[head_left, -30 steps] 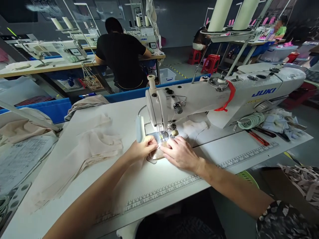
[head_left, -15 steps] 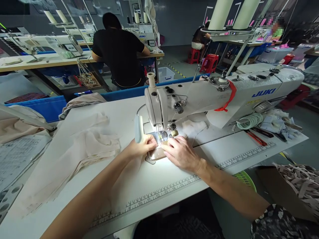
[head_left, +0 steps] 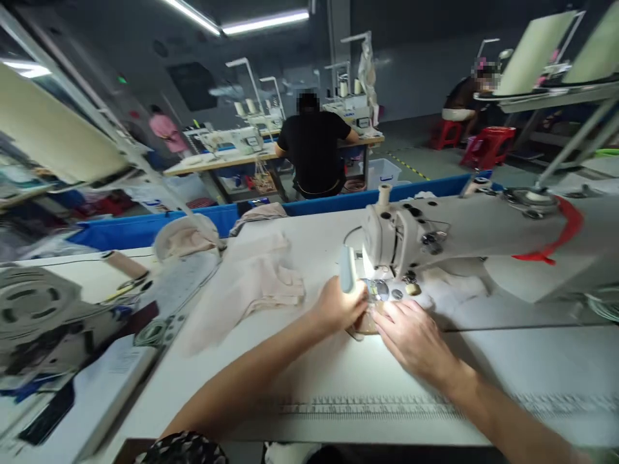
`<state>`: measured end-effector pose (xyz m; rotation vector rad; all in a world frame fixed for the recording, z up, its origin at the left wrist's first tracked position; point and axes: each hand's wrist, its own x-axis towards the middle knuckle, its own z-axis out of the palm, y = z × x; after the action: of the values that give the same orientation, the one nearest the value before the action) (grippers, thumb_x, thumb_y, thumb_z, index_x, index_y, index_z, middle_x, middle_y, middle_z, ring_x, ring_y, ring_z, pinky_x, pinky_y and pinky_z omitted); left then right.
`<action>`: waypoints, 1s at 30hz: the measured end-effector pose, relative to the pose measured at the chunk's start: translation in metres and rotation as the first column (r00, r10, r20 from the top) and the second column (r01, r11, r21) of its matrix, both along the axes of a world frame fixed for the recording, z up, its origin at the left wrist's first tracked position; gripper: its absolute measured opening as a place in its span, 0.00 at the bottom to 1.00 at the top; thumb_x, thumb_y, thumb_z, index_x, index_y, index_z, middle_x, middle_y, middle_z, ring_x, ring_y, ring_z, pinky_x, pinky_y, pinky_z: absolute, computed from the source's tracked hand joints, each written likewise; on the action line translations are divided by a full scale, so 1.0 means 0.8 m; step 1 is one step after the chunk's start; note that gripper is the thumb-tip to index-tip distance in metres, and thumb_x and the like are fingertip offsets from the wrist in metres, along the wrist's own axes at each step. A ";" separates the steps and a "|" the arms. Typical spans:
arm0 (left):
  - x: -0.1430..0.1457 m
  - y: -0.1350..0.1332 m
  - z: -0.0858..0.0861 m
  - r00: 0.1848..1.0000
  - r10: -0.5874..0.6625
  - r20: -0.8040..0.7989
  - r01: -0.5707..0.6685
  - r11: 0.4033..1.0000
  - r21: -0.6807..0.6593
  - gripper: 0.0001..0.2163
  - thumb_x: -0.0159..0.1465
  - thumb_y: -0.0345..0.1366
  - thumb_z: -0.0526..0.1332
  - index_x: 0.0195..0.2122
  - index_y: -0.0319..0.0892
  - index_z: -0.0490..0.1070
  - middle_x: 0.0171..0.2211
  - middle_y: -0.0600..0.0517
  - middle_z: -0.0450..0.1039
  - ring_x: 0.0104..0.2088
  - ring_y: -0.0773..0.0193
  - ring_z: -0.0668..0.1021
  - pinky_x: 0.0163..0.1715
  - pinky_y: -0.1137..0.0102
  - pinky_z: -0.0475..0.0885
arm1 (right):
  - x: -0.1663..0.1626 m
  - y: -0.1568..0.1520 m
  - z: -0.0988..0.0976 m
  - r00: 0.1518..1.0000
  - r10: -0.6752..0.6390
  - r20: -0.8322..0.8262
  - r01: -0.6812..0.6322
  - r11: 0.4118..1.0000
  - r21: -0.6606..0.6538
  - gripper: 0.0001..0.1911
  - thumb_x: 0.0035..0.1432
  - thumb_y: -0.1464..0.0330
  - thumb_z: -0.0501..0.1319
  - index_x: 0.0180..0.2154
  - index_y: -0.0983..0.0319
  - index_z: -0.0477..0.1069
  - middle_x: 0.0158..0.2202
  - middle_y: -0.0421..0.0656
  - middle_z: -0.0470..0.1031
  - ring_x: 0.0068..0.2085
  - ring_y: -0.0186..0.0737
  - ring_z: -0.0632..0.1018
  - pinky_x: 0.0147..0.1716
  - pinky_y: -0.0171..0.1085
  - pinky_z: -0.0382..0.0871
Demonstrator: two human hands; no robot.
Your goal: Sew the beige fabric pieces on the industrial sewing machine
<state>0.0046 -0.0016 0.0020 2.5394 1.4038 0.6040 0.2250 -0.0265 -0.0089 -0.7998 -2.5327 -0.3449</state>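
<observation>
A white sewing machine (head_left: 380, 241) stands on the table, its lamp lighting the needle area. Just left of the needle, my left hand (head_left: 341, 303) is closed, its thumb and fingertips pinched together beside a grey-white upright guard (head_left: 347, 269). My right hand (head_left: 411, 332) lies just right of it, fingers bent and drawn together, tips almost meeting the left ones in front of the presser foot. Whatever both hands pinch is too small and blurred to make out. Under the fingertips shows a tan plate (head_left: 368, 324). Pale thin fabric pieces (head_left: 256, 283) lie stacked to the left.
A printed ruler strip (head_left: 377, 407) runs along the table's front. White cloth (head_left: 454, 287) lies under the machine arm. Thread cones (head_left: 534, 55) stand at upper right. A box-like white unit (head_left: 104, 393) sits at left. A person in black (head_left: 313, 151) sits at a machine ahead.
The view has swung left and upward, so the machine and hands appear further right and the left side shows more. Both hands stay by the needle, left fingers a little more curled.
</observation>
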 end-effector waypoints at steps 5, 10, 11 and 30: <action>0.013 -0.044 -0.011 0.979 -0.137 -0.152 0.163 0.971 0.176 0.13 0.74 0.29 0.51 0.40 0.38 0.76 0.43 0.38 0.81 0.44 0.51 0.81 0.44 0.57 0.81 | 0.000 0.005 -0.003 0.998 0.050 -0.031 -0.049 0.998 0.025 0.12 0.70 0.75 0.56 0.37 0.60 0.77 0.33 0.45 0.75 0.34 0.44 0.71 0.39 0.44 0.63; 0.009 -0.062 -0.023 0.964 -0.129 -0.232 0.201 0.924 0.324 0.16 0.76 0.29 0.47 0.46 0.34 0.77 0.48 0.34 0.81 0.46 0.50 0.83 0.49 0.54 0.82 | 0.000 0.004 -0.003 0.999 0.038 -0.013 -0.037 0.999 0.026 0.12 0.68 0.75 0.56 0.43 0.62 0.79 0.35 0.46 0.76 0.34 0.46 0.71 0.39 0.44 0.62; 0.008 -0.062 -0.024 0.963 -0.128 -0.239 0.208 0.914 0.348 0.17 0.75 0.29 0.48 0.47 0.33 0.77 0.48 0.34 0.81 0.46 0.50 0.83 0.49 0.54 0.83 | 0.000 0.004 -0.003 0.999 0.033 -0.010 -0.033 0.999 0.021 0.12 0.68 0.75 0.56 0.43 0.62 0.79 0.35 0.47 0.76 0.35 0.46 0.71 0.39 0.44 0.62; 0.010 -0.025 -0.029 0.963 -0.056 -0.263 0.169 0.888 0.428 0.19 0.76 0.32 0.48 0.58 0.39 0.75 0.49 0.41 0.83 0.49 0.51 0.82 0.50 0.57 0.81 | 0.027 0.032 0.001 0.973 -0.230 -0.014 0.226 0.964 -0.142 0.15 0.71 0.77 0.54 0.35 0.62 0.76 0.34 0.44 0.78 0.34 0.41 0.73 0.44 0.41 0.59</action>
<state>0.0128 -0.0217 -0.0213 3.1321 1.2918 0.6783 0.2469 -0.0005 -0.0080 -1.1471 -2.4612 -0.2273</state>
